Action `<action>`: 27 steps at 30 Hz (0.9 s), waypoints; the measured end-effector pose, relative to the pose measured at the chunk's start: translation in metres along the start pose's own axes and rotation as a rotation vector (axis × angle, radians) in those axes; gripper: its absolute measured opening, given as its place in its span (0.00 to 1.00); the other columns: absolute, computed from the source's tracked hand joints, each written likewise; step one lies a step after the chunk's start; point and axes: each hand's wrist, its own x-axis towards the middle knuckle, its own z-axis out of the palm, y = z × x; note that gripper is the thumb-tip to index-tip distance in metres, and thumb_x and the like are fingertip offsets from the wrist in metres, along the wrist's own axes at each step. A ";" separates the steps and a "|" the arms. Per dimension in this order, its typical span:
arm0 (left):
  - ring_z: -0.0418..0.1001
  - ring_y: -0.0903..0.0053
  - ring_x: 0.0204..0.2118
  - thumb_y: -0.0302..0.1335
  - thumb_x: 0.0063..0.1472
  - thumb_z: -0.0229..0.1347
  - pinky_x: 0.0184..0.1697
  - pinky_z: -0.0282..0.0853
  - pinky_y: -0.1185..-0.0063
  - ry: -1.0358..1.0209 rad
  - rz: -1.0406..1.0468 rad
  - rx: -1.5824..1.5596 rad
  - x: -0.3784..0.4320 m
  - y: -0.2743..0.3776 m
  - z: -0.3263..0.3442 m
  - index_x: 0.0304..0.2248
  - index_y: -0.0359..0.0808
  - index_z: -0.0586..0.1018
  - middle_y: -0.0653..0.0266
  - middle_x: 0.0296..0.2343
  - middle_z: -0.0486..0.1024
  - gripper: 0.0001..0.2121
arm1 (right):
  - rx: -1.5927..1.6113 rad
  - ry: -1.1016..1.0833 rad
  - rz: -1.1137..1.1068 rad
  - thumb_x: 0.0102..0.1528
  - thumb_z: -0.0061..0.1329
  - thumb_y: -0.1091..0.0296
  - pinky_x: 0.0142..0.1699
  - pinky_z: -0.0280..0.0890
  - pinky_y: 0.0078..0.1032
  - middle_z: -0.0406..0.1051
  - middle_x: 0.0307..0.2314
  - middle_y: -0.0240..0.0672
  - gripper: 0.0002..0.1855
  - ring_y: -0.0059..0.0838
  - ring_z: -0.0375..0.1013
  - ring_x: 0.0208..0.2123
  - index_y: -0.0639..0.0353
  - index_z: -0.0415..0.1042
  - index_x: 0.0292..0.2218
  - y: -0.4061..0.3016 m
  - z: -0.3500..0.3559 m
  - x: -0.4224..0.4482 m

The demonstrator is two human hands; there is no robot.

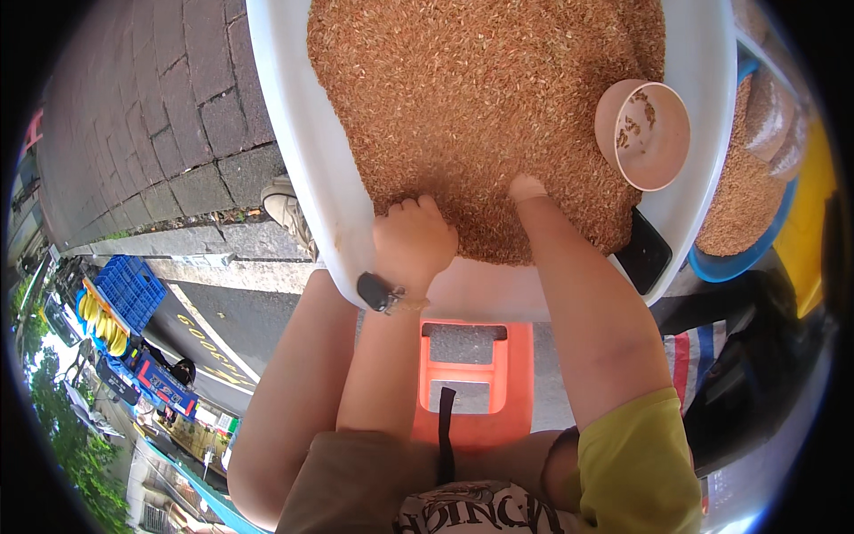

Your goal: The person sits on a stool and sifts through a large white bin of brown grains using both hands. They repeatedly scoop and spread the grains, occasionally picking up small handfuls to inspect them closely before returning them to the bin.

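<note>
A white plastic tub (287,127) before me holds a broad heap of reddish-brown, rice-like grain (480,100). My left hand (415,235) rests at the heap's near left edge, knuckles up, its fingertips hidden in the grain. A black watch (375,292) and a thin bracelet are on that wrist. My right hand (529,188) is sunk into the grain to about the wrist, so its fingers are out of sight. To its right, a pale pink bowl (650,137) lies tilted against the tub wall with some grains inside. A black smartphone (644,250) leans in the tub's near right corner.
An orange plastic stool (520,374) stands below the tub. On the right are a blue basin (714,267) of lighter grain, clear plastic bags (767,127) and a striped woven bag (694,360). A shoe (288,207) shows left, near the kerb; farther off are bananas (103,320) and a blue crate (130,290).
</note>
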 end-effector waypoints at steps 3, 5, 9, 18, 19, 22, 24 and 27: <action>0.73 0.62 0.34 0.35 0.52 0.55 0.34 0.67 0.64 0.165 0.010 0.016 -0.013 0.014 0.048 0.34 0.35 0.71 0.57 0.31 0.73 0.14 | -0.003 0.004 0.003 0.57 0.45 0.52 0.55 0.66 0.40 0.71 0.49 0.44 0.23 0.44 0.71 0.52 0.55 0.73 0.48 0.001 -0.002 -0.001; 0.70 0.61 0.36 0.34 0.51 0.55 0.37 0.65 0.64 0.177 0.014 -0.020 -0.012 0.015 0.067 0.35 0.35 0.70 0.56 0.33 0.70 0.15 | -0.009 0.005 0.010 0.57 0.45 0.52 0.55 0.67 0.40 0.71 0.49 0.44 0.22 0.44 0.71 0.51 0.55 0.73 0.48 0.001 -0.002 -0.001; 0.67 0.59 0.40 0.32 0.50 0.54 0.43 0.62 0.64 0.156 -0.015 -0.071 0.000 0.014 0.080 0.37 0.33 0.68 0.54 0.37 0.68 0.16 | -0.014 0.008 0.012 0.57 0.44 0.53 0.55 0.67 0.40 0.72 0.48 0.44 0.22 0.44 0.71 0.51 0.55 0.74 0.48 0.001 -0.003 -0.001; 0.64 0.60 0.42 0.35 0.55 0.50 0.46 0.57 0.65 0.013 -0.216 0.020 0.017 0.041 0.073 0.42 0.30 0.67 0.52 0.40 0.66 0.19 | -0.040 0.023 0.026 0.57 0.44 0.54 0.54 0.67 0.40 0.72 0.48 0.44 0.21 0.43 0.71 0.51 0.56 0.74 0.47 0.003 -0.006 0.001; 0.63 0.62 0.42 0.35 0.56 0.48 0.44 0.56 0.67 -0.004 -0.245 0.076 0.020 0.045 0.072 0.42 0.31 0.68 0.53 0.40 0.65 0.18 | -0.040 0.026 0.028 0.57 0.44 0.54 0.54 0.67 0.40 0.72 0.48 0.44 0.21 0.43 0.71 0.51 0.56 0.74 0.47 0.003 -0.007 0.001; 0.62 0.64 0.43 0.38 0.59 0.46 0.44 0.55 0.68 -0.117 -0.283 0.125 0.026 0.050 0.071 0.45 0.31 0.68 0.55 0.41 0.65 0.20 | -0.046 0.027 0.027 0.57 0.44 0.54 0.54 0.67 0.40 0.72 0.47 0.44 0.21 0.43 0.72 0.50 0.56 0.74 0.46 0.003 -0.008 0.000; 0.62 0.64 0.43 0.39 0.59 0.47 0.43 0.55 0.69 -0.163 -0.316 0.145 0.029 0.053 0.068 0.48 0.31 0.67 0.54 0.42 0.64 0.23 | -0.053 0.028 0.034 0.57 0.44 0.54 0.54 0.67 0.40 0.72 0.47 0.44 0.21 0.43 0.72 0.50 0.56 0.74 0.46 0.003 -0.009 0.000; 0.62 0.65 0.44 0.42 0.58 0.49 0.42 0.55 0.69 -0.320 -0.360 0.185 0.039 0.058 0.061 0.52 0.31 0.66 0.54 0.44 0.64 0.27 | -0.053 0.029 0.038 0.57 0.44 0.55 0.54 0.67 0.40 0.73 0.47 0.44 0.20 0.43 0.72 0.50 0.56 0.75 0.46 0.004 -0.008 0.000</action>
